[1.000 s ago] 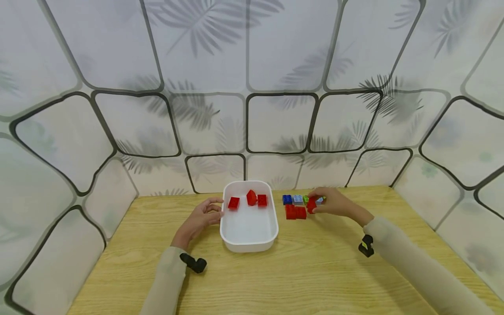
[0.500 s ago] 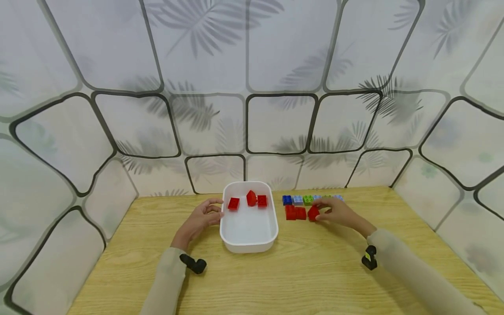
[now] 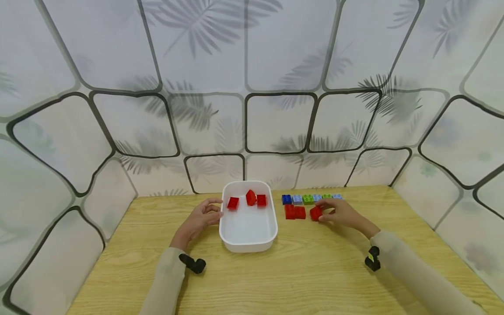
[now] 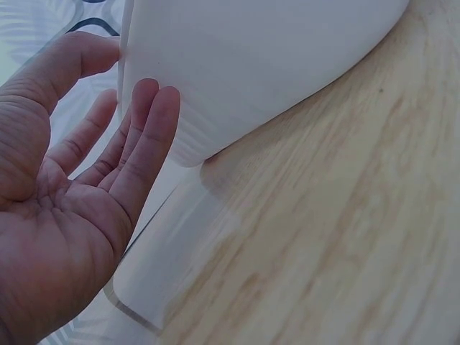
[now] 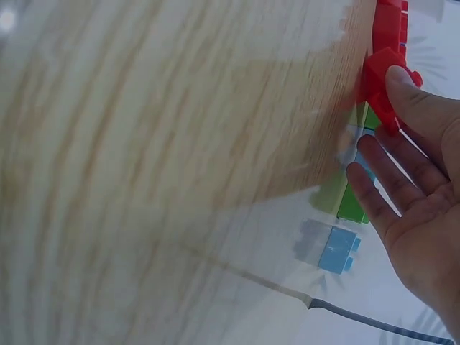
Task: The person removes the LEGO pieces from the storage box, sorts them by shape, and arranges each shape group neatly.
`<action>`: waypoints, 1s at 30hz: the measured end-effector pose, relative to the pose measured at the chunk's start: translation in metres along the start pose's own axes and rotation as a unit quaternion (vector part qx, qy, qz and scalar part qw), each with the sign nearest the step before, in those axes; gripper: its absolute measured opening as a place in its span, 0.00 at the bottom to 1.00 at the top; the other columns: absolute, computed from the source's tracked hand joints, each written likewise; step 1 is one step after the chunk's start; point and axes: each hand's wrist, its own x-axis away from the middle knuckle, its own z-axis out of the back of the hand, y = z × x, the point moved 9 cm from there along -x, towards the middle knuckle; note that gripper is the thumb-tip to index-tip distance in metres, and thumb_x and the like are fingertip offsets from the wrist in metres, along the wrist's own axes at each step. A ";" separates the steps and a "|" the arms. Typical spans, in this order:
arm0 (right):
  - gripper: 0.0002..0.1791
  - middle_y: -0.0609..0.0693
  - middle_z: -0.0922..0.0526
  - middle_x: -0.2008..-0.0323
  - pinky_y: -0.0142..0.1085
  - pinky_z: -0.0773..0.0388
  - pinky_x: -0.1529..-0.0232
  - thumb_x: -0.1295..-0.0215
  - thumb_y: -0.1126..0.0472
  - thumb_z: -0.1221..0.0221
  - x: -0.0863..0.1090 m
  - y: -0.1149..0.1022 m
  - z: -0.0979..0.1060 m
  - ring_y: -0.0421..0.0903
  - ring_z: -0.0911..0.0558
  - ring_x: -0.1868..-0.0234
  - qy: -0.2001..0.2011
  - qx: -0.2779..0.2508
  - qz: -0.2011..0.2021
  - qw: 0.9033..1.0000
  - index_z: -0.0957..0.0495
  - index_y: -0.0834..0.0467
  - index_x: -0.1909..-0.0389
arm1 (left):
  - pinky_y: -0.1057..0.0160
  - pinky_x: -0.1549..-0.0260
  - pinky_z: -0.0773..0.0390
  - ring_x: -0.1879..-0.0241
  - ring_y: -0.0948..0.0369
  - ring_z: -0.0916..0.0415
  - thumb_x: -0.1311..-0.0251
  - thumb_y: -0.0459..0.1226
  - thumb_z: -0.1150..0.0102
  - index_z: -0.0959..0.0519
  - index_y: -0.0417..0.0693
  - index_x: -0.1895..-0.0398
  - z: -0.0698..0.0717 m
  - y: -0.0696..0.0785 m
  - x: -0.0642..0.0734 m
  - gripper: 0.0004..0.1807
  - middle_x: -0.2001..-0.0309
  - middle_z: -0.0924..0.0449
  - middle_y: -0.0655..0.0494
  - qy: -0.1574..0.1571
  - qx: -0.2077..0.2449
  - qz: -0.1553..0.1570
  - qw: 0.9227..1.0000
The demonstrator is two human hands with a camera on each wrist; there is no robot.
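Note:
Between the thumb and fingers of my right hand (image 3: 341,213) is a red toy brick (image 3: 315,213), tilted, low over the table; the right wrist view shows the thumb (image 5: 413,100) pressed on it. Two red bricks (image 3: 295,212) sit side by side just left of it. Behind them runs a row of blue, light blue and green bricks (image 3: 308,199), partly covered by the right fingers. My left hand (image 3: 198,219) rests its loosely extended fingers (image 4: 154,126) on the left side of a white plastic box (image 3: 249,247). Three red bricks (image 3: 233,203) lie inside that box.
Everything stands on a light wooden table (image 3: 252,288). A patterned curtain-like wall (image 3: 275,122) closes off the back and both sides, close behind the box and the brick row. A black wrist device (image 3: 193,263) is on each sleeve.
My right hand has shifted slightly right and toward me with the red brick, opening a gap to the two red bricks and uncovering more of the row. The left hand stays on the box.

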 end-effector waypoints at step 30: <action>0.24 0.65 0.17 0.46 0.34 0.17 0.59 0.37 0.62 0.30 -0.006 -0.004 -0.006 0.61 0.17 0.48 -0.004 0.041 0.000 0.999 0.23 0.67 0.43 | 0.66 0.56 0.15 0.59 0.63 0.21 0.30 0.28 0.42 0.38 0.33 0.29 0.000 -0.001 0.000 0.29 0.55 0.26 0.54 -0.003 0.009 -0.003 1.000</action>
